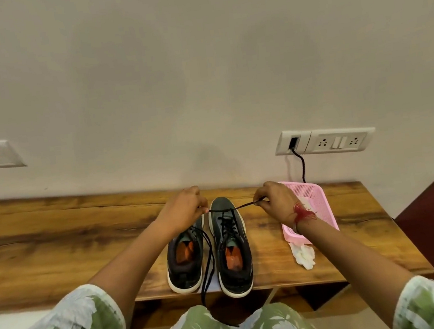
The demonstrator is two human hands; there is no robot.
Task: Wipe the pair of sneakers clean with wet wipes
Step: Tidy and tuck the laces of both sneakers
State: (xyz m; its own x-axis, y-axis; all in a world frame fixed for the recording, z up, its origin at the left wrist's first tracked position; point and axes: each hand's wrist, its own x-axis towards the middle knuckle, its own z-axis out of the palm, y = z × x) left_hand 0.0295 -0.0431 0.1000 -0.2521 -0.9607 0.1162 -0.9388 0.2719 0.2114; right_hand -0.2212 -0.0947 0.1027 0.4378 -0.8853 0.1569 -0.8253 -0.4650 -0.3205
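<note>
Black sneakers [237, 281] stand side by side, lower centre, on the wooden table [58, 250]. Left hand [185, 208] and right hand [275, 202] each pinch one lace [231, 208], stretched taut above the toes. Crumpled white wipe [303, 254] lies just beside pink basket [313, 199].

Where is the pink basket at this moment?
In the head view, the pink basket stands on the right part of the wooden table, right of the right-hand sneaker and partly behind the right hand, below the wall socket.
</note>
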